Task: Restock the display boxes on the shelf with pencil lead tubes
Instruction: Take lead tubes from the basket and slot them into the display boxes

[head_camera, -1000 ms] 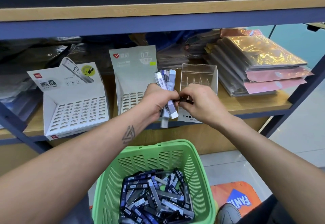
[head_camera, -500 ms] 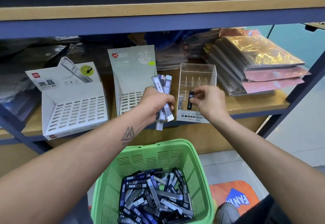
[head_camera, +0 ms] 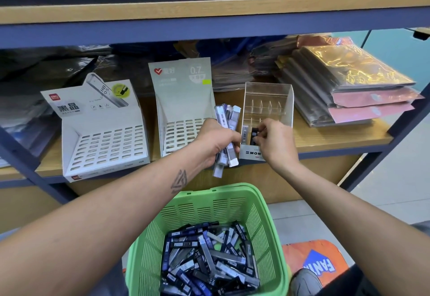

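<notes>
My left hand (head_camera: 215, 141) grips a bundle of several pencil lead tubes (head_camera: 226, 119) upright in front of the shelf. My right hand (head_camera: 275, 142) pinches a black lead tube (head_camera: 254, 133) standing in the front row of the clear acrylic display box (head_camera: 267, 95). A grey tube (head_camera: 244, 134) stands in the slot to its left. Two white slotted cardboard display boxes stand to the left: a wide display box (head_camera: 102, 133) and a narrower 0.7 display box (head_camera: 183, 100), their slots bare. A green basket (head_camera: 202, 205) below holds several loose tubes (head_camera: 209, 261).
The wooden shelf (head_camera: 337, 137) has a blue metal frame with an upper shelf close above. Stacked plastic-wrapped packs (head_camera: 349, 86) lie at the right, dark wrapped goods behind and at the left. An orange stool (head_camera: 318, 263) and a shoe sit on the tiled floor.
My right hand took a black tube from the bundle and moved it right into the clear box's front row. The left hand stayed in place with the bundle.
</notes>
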The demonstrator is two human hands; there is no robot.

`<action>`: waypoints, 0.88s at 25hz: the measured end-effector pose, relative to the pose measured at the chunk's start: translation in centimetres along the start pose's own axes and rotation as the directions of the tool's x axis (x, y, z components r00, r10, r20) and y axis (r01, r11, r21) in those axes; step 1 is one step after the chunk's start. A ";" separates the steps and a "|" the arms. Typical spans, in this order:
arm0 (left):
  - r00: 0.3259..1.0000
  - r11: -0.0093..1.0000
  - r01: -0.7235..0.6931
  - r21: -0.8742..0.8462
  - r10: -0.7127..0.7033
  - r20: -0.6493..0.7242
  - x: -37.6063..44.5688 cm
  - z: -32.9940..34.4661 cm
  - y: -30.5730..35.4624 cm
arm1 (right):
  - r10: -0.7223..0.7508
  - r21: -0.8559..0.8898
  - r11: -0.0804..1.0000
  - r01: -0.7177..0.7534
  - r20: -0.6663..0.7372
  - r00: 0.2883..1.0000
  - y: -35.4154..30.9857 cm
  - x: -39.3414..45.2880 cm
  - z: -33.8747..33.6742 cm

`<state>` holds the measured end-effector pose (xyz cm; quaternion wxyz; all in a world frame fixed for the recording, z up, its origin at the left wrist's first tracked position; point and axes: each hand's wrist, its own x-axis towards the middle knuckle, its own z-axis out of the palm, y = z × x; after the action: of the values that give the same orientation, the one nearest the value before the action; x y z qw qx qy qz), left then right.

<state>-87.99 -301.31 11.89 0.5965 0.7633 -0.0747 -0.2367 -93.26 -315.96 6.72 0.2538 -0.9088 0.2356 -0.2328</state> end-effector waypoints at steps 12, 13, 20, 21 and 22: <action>1.000 1.000 0.000 -0.011 0.000 -0.002 0.4 -0.4 -0.2 | -0.017 -0.071 0.997 0.012 -0.058 0.998 -1.1 -0.5 -1.3; 1.000 1.000 -0.004 -0.016 0.004 -0.004 0.4 -0.6 -0.2 | -0.031 -0.068 0.997 0.025 -0.079 0.996 -1.6 -0.6 -1.6; 0.979 0.980 0.028 -0.199 0.013 0.201 -0.2 -2.9 0.3 | -0.007 0.628 0.771 -0.107 0.176 0.984 -6.2 0.2 -2.9; 0.971 0.973 0.042 -0.227 0.013 0.237 -0.3 -3.6 0.3 | -0.013 0.681 0.716 -0.153 0.231 0.973 -6.8 0.3 -3.0; 0.964 0.968 0.055 -0.244 0.012 0.265 -0.5 -4.1 0.3 | -0.020 0.703 0.690 -0.174 0.259 0.966 -7.3 0.4 -3.0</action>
<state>-86.52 -297.62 13.07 0.6698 0.6445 -0.1146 -0.3504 -92.25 -311.70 13.27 0.6262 -0.7472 0.1303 -0.1808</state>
